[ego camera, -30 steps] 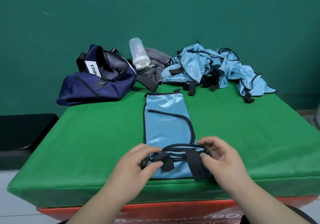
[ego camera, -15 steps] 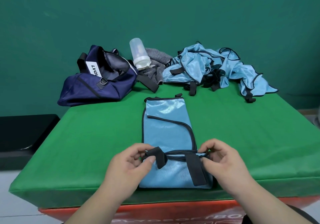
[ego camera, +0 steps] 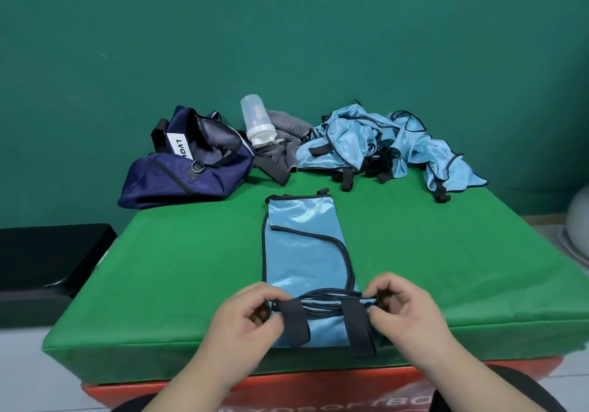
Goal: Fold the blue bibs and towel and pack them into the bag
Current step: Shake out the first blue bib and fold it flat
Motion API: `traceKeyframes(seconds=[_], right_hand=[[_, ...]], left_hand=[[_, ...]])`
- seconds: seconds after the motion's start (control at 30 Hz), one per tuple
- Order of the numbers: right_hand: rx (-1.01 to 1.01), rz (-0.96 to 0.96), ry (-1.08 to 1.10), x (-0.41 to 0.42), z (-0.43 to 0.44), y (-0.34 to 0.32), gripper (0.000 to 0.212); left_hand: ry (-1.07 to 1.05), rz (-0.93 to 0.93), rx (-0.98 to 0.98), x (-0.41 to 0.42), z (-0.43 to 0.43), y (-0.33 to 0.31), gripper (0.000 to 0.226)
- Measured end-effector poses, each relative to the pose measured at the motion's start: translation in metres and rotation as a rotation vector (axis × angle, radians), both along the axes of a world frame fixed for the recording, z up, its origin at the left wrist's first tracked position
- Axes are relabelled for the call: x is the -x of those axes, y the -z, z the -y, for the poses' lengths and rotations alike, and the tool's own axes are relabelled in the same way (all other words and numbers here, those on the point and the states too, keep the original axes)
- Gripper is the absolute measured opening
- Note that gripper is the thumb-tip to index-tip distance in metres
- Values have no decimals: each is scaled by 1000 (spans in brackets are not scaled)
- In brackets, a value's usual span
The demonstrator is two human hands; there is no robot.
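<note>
Left hand [ego camera: 245,319]: fingers curled, thumb and forefinger pinching the left end of the bunched black cords [ego camera: 322,300] on the folded bib [ego camera: 302,252]. Right hand [ego camera: 404,309]: same pinch on the right end of the cords. Bib is glossy light-blue fabric with thin black piping, folded into a long narrow strip. It lies lengthwise at the near middle of the green cloth-covered table [ego camera: 446,268]. Two flat black straps [ego camera: 357,325] cross its near end. Along the far edge, from the left: a soft navy bag [ego camera: 188,169], mouth open, white label. Then a translucent plastic bottle [ego camera: 256,120], tilted, leaning on a grey ribbed towel [ego camera: 283,144]. On the right, a crumpled heap of blue bibs [ego camera: 376,141].
</note>
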State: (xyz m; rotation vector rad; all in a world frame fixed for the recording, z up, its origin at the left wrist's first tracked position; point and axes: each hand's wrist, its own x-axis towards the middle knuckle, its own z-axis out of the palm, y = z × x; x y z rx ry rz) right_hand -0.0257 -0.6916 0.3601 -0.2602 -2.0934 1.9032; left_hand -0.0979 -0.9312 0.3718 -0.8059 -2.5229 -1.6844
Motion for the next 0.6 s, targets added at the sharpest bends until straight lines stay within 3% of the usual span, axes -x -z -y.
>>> traceKeyframes(seconds=[0.2, 0.33, 0.6], right_hand=[[4, -11, 14, -22, 7, -9, 39], [1, -12, 6, -41, 11, -11, 41], [87, -93, -30, -54, 14, -25, 36]], left_hand=[[16, -150, 8, -20, 8, -11, 36], [48, -115, 18, -36, 16, -15, 21], [12, 10, -64, -39, 23, -20, 32]])
